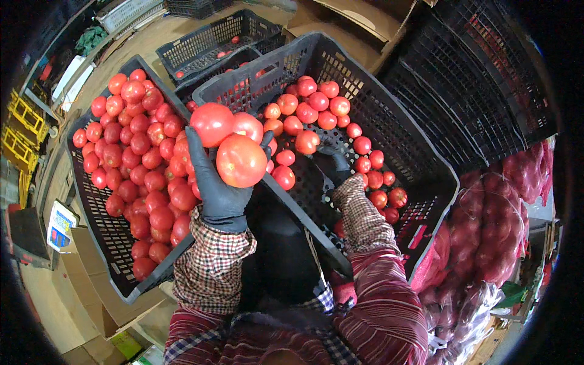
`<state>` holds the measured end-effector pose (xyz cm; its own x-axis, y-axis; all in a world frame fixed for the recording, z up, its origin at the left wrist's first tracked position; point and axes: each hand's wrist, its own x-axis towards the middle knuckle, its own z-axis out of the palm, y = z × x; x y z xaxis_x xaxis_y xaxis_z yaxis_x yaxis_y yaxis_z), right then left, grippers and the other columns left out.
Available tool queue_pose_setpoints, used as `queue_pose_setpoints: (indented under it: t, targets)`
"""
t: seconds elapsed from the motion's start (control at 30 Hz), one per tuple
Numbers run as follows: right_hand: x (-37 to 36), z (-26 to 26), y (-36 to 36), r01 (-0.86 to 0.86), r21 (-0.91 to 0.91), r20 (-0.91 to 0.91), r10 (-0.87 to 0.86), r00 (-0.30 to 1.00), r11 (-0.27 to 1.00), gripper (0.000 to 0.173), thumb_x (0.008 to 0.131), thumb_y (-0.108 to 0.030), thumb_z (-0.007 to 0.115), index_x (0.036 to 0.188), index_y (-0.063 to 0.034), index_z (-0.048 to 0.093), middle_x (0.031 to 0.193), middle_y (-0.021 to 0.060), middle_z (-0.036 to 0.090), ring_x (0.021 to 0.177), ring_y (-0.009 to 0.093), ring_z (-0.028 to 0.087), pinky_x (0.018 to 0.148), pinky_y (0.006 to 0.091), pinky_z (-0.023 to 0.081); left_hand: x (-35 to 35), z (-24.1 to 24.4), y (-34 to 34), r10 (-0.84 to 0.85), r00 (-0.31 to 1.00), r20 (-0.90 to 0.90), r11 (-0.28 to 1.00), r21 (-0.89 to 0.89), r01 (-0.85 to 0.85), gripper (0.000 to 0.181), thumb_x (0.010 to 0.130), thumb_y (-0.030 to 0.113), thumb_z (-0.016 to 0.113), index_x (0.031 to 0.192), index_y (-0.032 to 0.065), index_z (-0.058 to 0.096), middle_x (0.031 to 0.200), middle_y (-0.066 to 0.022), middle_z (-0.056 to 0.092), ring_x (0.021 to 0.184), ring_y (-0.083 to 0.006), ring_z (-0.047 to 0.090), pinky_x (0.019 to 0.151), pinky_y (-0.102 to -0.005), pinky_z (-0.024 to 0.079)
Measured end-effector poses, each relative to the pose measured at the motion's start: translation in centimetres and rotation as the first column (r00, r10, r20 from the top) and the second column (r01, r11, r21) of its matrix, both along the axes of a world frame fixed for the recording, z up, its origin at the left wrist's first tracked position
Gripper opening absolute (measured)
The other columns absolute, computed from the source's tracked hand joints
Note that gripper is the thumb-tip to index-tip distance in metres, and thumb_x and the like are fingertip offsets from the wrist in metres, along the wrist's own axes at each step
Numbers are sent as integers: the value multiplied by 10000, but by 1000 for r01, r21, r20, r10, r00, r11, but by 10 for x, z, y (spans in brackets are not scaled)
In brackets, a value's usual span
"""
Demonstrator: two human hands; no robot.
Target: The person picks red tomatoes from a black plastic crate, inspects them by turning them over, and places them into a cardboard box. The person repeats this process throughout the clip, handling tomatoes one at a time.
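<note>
My left hand [223, 196], in a dark glove, cups several tomatoes at chest height over the rims of the two crates. The nearest held tomato [242, 160] is large and pale red-orange; another tomato [212, 124] sits against the thumb. My right hand [335, 159], also gloved, reaches down inside the right black plastic crate [401, 123]. Its fingertips are at a tomato [307, 142]; whether they grip it I cannot tell. More tomatoes [319, 101] lie loosely on that crate's perforated floor. The left black plastic crate [98, 232] is heaped with tomatoes [139, 143].
Behind stands another black crate [205, 52] with a few tomatoes. Stacked black crates [456, 100] rise at the right, near red mesh sacks [483, 232] of round produce. Cardboard [93, 278] lies at lower left, near a device with a display [60, 226].
</note>
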<state>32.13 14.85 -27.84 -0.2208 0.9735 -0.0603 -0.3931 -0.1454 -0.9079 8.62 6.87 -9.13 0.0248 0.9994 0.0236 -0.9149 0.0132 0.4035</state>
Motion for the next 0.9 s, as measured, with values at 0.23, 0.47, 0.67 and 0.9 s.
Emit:
queue_pose_setpoints:
  t: [0.23, 0.47, 0.67, 0.9]
  targets:
    - [-11, 82, -16, -79, 36, -163, 84, 983, 996, 295, 758, -140, 480, 1029, -25, 496, 1023, 81, 519, 932, 173, 501, 789, 290, 416, -2, 0, 0, 9, 1000, -5, 1000, 5, -9, 496, 804, 406, 421, 1191, 117, 308, 1142, -117, 400, 999, -297, 465, 810, -466, 422]
    - [-26, 64, 6, -280, 12, 990, -52, -134, 960, 412, 696, -336, 554, 1034, -102, 520, 930, 115, 579, 839, 259, 565, 746, 369, 431, -3, 0, -1, -7, 1000, 3, 1000, 7, 7, 480, 805, 372, 426, 1189, 109, 309, 1142, -113, 401, 1000, -287, 464, 817, -454, 420]
    - [-3, -17, -5, -159, -18, 977, -16, -212, 987, 444, 676, -377, 561, 1068, -174, 511, 963, 128, 568, 881, 303, 550, 740, 404, 426, -1, 1, -1, -35, 999, 19, 999, 30, 35, 467, 806, 344, 430, 1187, 102, 310, 1142, -109, 402, 1002, -277, 463, 823, -444, 419]
    - [32, 77, -36, -64, -144, 201, 93, 975, 988, 504, 712, -231, 550, 1149, -19, 415, 1106, 84, 466, 1016, 195, 443, 862, 301, 354, 4, 0, -1, -57, 997, 48, 994, 92, 53, 453, 807, 311, 435, 1185, 94, 311, 1142, -105, 403, 1003, -266, 462, 830, -432, 418]
